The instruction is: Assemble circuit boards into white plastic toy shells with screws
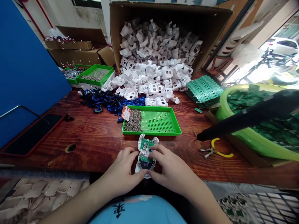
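At the table's front edge lies an opened white plastic housing (137, 169) with two parts, one beyond the other. A green circuit board (147, 143) sits in the farther part. A smaller green board and a black piece (146, 165) are in the nearer part, with thin wires between the parts. My left hand (126, 168) grips the housing from the left, thumb at its near end. My right hand (164, 163) holds the right side, its fingers bent over the nearer part and its thumb near the left thumb. The fingers partly hide the housing.
A green tray (161, 121) of small screws lies just beyond. White shells (158, 65) spill from a large cardboard box (213, 18). Blue-black parts (112, 101) lie left. Yellow-handled pliers (218, 151), a black pen-shaped tool (245, 115) and a basin (225, 99) of green boards are right.
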